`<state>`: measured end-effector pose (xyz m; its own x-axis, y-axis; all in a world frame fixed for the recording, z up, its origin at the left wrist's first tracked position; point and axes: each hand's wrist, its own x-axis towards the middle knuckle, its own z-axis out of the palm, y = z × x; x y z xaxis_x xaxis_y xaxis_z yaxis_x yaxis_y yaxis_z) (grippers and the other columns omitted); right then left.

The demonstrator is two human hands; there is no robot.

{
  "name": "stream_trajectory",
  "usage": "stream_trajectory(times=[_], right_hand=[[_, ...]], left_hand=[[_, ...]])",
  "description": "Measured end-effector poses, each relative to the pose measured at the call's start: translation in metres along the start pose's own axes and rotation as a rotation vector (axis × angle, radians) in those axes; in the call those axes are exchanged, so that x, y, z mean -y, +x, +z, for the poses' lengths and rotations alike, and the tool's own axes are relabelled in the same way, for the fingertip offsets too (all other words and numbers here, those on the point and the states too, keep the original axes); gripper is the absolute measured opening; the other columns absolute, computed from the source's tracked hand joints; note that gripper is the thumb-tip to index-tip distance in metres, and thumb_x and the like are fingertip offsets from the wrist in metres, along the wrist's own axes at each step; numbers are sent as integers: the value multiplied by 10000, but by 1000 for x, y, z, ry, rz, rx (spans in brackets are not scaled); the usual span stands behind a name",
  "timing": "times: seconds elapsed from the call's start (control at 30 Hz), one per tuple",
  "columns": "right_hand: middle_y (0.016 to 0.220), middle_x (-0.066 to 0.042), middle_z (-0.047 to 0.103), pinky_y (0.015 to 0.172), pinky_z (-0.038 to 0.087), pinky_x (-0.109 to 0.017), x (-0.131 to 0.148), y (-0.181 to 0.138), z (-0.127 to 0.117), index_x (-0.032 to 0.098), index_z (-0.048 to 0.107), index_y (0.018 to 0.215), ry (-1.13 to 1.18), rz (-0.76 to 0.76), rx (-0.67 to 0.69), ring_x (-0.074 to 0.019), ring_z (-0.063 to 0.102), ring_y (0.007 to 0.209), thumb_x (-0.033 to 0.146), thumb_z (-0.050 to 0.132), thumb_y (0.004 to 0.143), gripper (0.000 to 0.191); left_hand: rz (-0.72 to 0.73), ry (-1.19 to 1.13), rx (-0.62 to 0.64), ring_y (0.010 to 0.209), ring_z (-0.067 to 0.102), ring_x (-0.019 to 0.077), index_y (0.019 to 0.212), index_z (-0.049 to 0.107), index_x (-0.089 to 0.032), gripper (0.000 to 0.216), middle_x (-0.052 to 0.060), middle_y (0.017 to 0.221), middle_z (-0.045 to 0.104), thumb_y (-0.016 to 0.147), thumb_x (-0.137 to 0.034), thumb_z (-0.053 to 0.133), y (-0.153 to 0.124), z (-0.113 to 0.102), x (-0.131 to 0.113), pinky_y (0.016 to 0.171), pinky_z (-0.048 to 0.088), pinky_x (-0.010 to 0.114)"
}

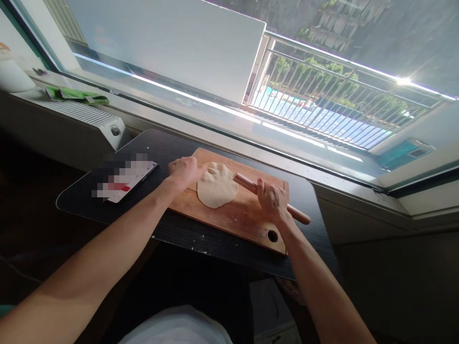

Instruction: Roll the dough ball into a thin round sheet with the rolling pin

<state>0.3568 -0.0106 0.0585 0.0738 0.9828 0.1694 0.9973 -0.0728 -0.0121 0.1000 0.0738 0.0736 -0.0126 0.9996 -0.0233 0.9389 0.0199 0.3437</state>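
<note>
A flat, roundish sheet of dough lies on a wooden cutting board. Its upper edge is wrinkled. My left hand is at the dough's upper left edge, fingers curled and somewhat blurred, with the thumb side reaching onto the dough; it appears to pinch that edge. To the right of the dough, my right hand is wrapped round a wooden rolling pin. The pin lies slantwise over the board, its left end close to the dough and its right end past the board's edge.
A smartphone, partly pixelated, lies on the black table left of the board. White crumbs dot the board and the table's front edge. Behind stands a large window; at left, a radiator carries a green cloth.
</note>
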Motion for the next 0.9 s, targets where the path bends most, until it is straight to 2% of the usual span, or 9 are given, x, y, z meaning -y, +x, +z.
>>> stream_trajectory(times=[0.07, 0.13, 0.23, 0.33, 0.5, 0.57, 0.67, 0.8, 0.9], right_hand=[[908, -61, 737, 780, 389, -297, 8, -3, 3, 220, 694, 1009, 25, -50, 24, -196, 648, 870, 272, 345, 1015, 353], [924, -70, 734, 783, 398, -294, 16, -2, 4, 211, 695, 950, 36, -55, 43, -203, 644, 899, 268, 381, 999, 323], [946, -92, 723, 815, 420, -303, 31, 10, 0, 198, 685, 870, 87, -16, 43, -218, 627, 942, 255, 386, 976, 322], [1083, -99, 694, 901, 426, -316, 54, 25, -3, 189, 676, 989, 193, 18, 5, -222, 594, 1040, 238, 352, 973, 328], [1370, -138, 559, 1092, 327, -413, 95, 17, 7, 164, 567, 1288, 213, 22, -10, -277, 439, 1314, 286, 369, 969, 395], [1422, -142, 517, 1130, 281, -453, 98, 16, 12, 162, 544, 1322, 192, 13, -8, -301, 367, 1382, 290, 364, 965, 420], [1458, -140, 479, 1147, 250, -500, 91, 34, 14, 171, 516, 1357, 186, 49, 5, -315, 318, 1418, 298, 318, 975, 449], [1451, -153, 476, 1138, 275, -507, 85, 55, 12, 157, 494, 1377, 199, 150, 80, -313, 329, 1412, 304, 269, 983, 477], [1471, -137, 466, 1159, 250, -511, 89, 46, 10, 183, 511, 1371, 188, 86, 111, -312, 309, 1429, 328, 275, 987, 473]], left_hand=[[-47, 32, 40, 1021, 659, 396, 912, 722, -82, 534, 256, 962, 709, 797, -580, 567, -21, 2, 3, 868, 485, 439], [-1, 17, 60, 1025, 657, 408, 929, 718, -71, 544, 277, 985, 699, 789, -579, 585, -36, 8, 0, 857, 484, 456], [111, -34, 62, 1001, 665, 357, 894, 712, -118, 324, 225, 955, 711, 795, -412, 617, -45, 16, -12, 846, 483, 410], [123, -100, 46, 900, 671, 292, 809, 677, -169, 166, 150, 859, 711, 807, -294, 567, -45, 18, -21, 782, 478, 345], [29, -400, 92, 681, 606, 194, 695, 544, -200, 127, 34, 697, 624, 774, -294, 577, -43, 22, -13, 630, 422, 276], [-14, -519, 61, 662, 576, 160, 738, 502, -206, 121, -2, 705, 596, 716, -230, 619, -43, 28, -7, 626, 416, 255], [-11, -617, -15, 672, 563, 137, 861, 480, -214, 246, -27, 757, 581, 679, -153, 632, -43, 37, 0, 646, 423, 241], [-29, -701, 9, 642, 567, 139, 1051, 462, -221, 412, -40, 762, 568, 689, -98, 614, -44, 42, 5, 618, 422, 241], [-21, -722, 19, 637, 581, 143, 1115, 457, -223, 464, -40, 760, 577, 699, -78, 603, -46, 42, 5, 624, 434, 248]])
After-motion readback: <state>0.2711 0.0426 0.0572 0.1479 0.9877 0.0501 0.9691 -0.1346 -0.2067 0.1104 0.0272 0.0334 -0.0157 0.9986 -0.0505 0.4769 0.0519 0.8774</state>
